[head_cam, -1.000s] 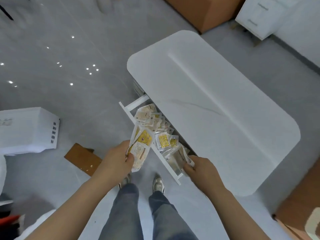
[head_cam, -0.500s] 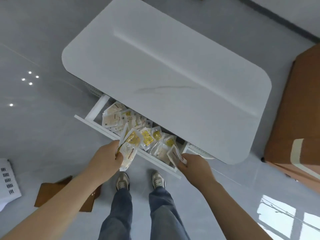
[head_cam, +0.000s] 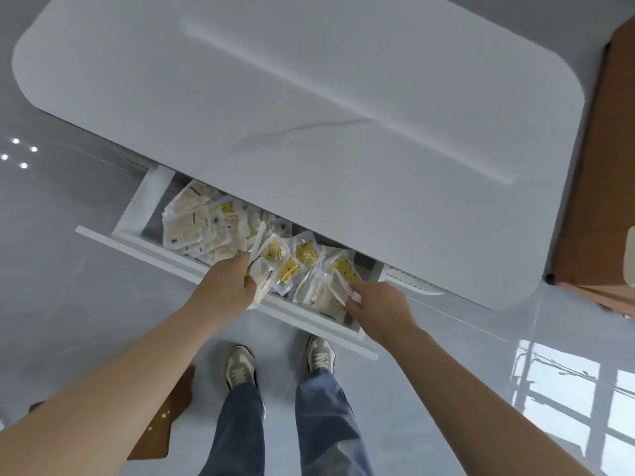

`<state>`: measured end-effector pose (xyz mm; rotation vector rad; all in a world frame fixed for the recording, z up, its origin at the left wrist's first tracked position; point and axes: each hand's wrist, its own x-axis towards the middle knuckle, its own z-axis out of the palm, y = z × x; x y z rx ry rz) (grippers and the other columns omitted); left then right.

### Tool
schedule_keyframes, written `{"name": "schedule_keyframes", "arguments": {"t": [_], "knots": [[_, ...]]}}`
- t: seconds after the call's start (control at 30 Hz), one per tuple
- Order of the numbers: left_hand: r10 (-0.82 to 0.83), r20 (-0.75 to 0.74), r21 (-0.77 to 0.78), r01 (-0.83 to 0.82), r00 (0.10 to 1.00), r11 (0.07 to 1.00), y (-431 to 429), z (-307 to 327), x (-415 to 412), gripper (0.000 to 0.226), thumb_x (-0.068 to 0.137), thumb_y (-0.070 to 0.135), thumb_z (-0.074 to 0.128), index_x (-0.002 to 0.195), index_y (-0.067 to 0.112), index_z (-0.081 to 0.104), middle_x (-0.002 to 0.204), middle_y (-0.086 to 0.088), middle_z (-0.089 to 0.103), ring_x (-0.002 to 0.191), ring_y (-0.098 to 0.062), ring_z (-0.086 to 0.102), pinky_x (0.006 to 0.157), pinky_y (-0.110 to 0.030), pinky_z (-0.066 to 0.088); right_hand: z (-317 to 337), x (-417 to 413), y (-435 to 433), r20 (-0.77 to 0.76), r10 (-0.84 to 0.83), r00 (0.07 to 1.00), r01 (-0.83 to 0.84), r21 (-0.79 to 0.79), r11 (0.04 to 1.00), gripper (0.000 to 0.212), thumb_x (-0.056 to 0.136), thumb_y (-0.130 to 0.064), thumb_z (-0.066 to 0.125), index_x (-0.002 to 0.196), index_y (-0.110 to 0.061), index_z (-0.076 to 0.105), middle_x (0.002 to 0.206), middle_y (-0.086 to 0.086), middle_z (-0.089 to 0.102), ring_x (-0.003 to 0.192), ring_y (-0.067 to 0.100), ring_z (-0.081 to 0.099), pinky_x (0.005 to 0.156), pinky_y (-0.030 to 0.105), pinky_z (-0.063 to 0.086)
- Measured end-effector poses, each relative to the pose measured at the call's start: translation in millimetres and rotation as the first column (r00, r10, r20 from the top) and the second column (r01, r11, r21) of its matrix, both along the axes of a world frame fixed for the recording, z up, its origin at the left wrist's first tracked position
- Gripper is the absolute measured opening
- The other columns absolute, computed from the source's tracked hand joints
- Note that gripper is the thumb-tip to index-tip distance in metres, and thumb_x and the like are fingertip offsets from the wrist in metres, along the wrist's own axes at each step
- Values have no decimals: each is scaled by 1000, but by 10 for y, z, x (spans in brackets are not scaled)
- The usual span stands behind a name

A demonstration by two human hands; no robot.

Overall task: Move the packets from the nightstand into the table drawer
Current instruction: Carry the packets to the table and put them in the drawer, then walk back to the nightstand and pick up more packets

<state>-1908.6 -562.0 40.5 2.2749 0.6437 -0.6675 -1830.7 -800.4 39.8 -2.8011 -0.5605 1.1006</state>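
One open drawer [head_cam: 142,204] under one table [head_cam: 309,97] holds uncountably many packets [head_cam: 192,225]; left hand [head_cam: 223,290] grips several, right hand [head_cam: 381,307] pinches one.

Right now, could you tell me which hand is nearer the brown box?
Right. The right hand pinches a packet at the drawer end toward the brown box; the left hand grips packets mid-drawer, farther away.

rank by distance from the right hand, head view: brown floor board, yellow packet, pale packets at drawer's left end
1. yellow packet, just beyond the right hand's fingers
2. pale packets, left end of the drawer
3. brown floor board, far lower left
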Motion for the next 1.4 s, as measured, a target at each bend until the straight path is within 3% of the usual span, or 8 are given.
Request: {"name": "schedule_keyframes", "arguments": {"t": [0.17, 0.43, 0.6, 0.73, 0.83, 1.07, 1.23, 1.4], "knots": [[-16, 77, 47, 13, 997, 999, -8, -537, 138, 21, 91, 5, 43, 73, 12, 34, 64, -6, 40, 55, -19, 38, 47, -28, 25, -520, 18, 10, 7, 1, 1000, -1, -35, 999, 17, 93, -30, 44, 93, -21, 57, 62, -8, 39, 70, 19, 49, 61, 27, 37], [-85, 104, 74, 78, 991, 994, 31, -1070, 282, 7, 92, 5, 45, 98, 8, 43, 67, -1, 41, 64, -19, 44, 47, -22, 25, -1032, 105, 67, 89, -47, 995, 48, -8, 999, 18, 92, -27, 46, 106, -21, 56, 81, 0, 59, 79, 24, 61, 63, 30, 46], [-133, 149, 103, 119, 980, 988, 45, -1307, 287, 32, 88, 1, 48, 120, 5, 45, 75, -5, 45, 71, -23, 47, 50, -22, 28, -1253, 189, 91, 171, -40, 984, 41, -8, 999, 11, 93, -24, 47, 100, -20, 55, 77, -4, 55, 71, 20, 51, 58, 28, 36], [-156, 117, 60, 150, 981, 987, 36, -1446, 252, 37, 88, 10, 54, 124, 7, 49, 102, -15, 61, 96, -32, 59, 75, -40, 49, -1354, 229, 135, 223, -33, 974, 40, -29, 999, 15, 93, -22, 46, 105, -20, 55, 74, -4, 53, 68, 21, 52, 55, 26, 35], [-177, 78, 72, 171, 981, 983, -15, -1490, 236, 44, 90, 15, 55, 133, 9, 47, 117, -14, 60, 107, -29, 55, 88, -41, 47, -1404, 240, 185, 220, -28, 975, 37, -36, 999, 17, 93, -20, 45, 106, -19, 56, 78, -2, 57, 74, 24, 60, 58, 27, 39], [-160, 48, 67, 157, 986, 985, -48, -1540, 155, 41, 90, 15, 54, 130, 9, 49, 119, -12, 59, 108, -27, 55, 87, -35, 46, -1517, 114, 310, 85, 72, 994, -66, -74, 995, 32, 95, -25, 46, 127, -20, 45, 104, 6, 64, 91, 27, 64, 68, 33, 49], [-224, 63, 93, 218, 972, 971, 14, -1495, 106, 33, 89, 14, 54, 121, 6, 54, 111, -12, 62, 99, -26, 58, 83, -38, 50, -1571, -52, 376, -14, 134, 991, -135, -80, 988, 45, 92, -10, 45, 135, -22, 42, 114, 5, 63, 101, 27, 63, 75, 34, 50], [-244, 59, 101, 238, 968, 966, 49, -1403, 107, 32, 89, 14, 54, 119, 6, 54, 108, -11, 62, 96, -24, 58, 79, -36, 50, -1484, -115, 368, -8, 142, 990, -142, -81, 987, 45, 94, -22, 48, 138, -23, 39, 121, 3, 61, 105, 24, 62, 79, 35, 52]]}}
